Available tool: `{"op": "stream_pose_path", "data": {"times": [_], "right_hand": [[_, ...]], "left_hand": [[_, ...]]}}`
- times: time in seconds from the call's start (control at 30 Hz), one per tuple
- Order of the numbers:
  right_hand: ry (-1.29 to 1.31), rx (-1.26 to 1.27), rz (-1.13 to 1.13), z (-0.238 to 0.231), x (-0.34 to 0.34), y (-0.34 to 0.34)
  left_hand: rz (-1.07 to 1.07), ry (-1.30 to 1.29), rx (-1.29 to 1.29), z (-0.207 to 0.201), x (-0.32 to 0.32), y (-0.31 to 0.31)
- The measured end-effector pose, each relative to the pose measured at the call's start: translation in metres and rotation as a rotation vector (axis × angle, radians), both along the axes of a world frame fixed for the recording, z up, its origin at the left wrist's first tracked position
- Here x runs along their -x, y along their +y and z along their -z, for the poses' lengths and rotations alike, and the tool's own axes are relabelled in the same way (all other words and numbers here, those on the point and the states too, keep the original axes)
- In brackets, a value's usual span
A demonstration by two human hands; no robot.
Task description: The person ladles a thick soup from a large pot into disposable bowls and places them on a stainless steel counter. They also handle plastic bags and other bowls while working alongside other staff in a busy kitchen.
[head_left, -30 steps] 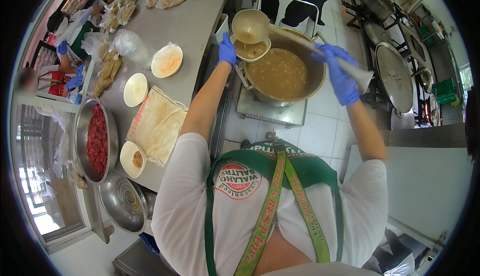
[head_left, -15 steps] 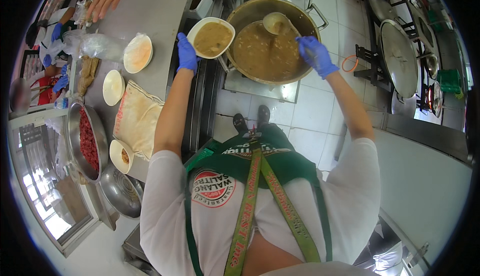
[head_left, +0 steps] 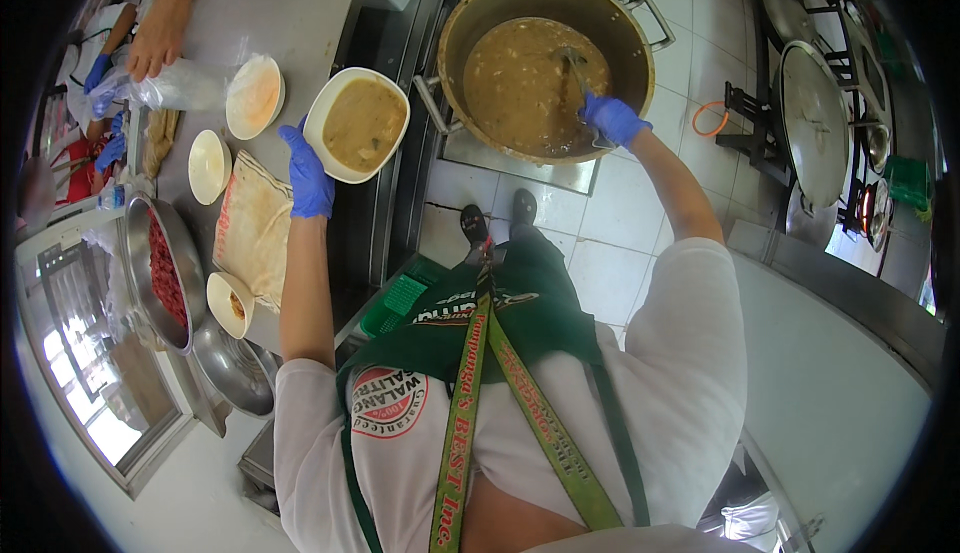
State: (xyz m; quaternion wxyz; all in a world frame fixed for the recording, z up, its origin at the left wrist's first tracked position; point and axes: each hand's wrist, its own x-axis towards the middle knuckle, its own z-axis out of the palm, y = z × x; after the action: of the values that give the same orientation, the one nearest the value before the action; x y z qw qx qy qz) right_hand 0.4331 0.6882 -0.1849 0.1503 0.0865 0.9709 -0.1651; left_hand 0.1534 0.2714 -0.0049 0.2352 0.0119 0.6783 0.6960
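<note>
My left hand (head_left: 311,175), in a blue glove, grips the side of a white bowl (head_left: 316,125) filled with brown soup (head_left: 362,123). The bowl is held level at the counter's edge, left of a big metal pot (head_left: 640,78). My right hand (head_left: 614,120), gloved in blue too, is closed on the handle of a ladle (head_left: 574,69) over the pot's right side. The ladle's head is dipped in the brown, chunky soup (head_left: 530,83) and mostly hidden by it.
On the steel counter (head_left: 300,3) at left are white bowls (head_left: 209,167), a folded cloth (head_left: 258,233) and a metal basin of red meat (head_left: 165,268). Another person's bare hand (head_left: 157,43) rests near plastic bags. Large pans (head_left: 812,123) stand on burners at right.
The bowl has moved left and down, away from the pot's rim. My right hand has lowered the ladle from above the soup into it.
</note>
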Motion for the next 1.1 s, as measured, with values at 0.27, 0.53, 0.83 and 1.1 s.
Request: {"op": "stream_pose_path", "data": {"times": [0.27, 0.53, 0.83, 1.1], "right_hand": [[0.100, 0.013, -0.161, -0.015, 0.001, 0.011], [0.120, 0.355, 0.122, -0.048, 0.009, 0.034], [-0.057, 0.766, 0.658, -0.052, 0.014, 0.040], [0.041, 1.015, 0.929, -0.017, 0.003, 0.036]], "left_hand": [[-0.075, -0.034, 0.049, 0.006, -0.011, -0.025], [-0.084, -0.060, 0.028, 0.019, -0.011, -0.039], [-0.116, -0.073, 0.022, 0.015, -0.016, -0.040], [-0.124, -0.102, 0.020, 0.020, -0.023, -0.041]]}}
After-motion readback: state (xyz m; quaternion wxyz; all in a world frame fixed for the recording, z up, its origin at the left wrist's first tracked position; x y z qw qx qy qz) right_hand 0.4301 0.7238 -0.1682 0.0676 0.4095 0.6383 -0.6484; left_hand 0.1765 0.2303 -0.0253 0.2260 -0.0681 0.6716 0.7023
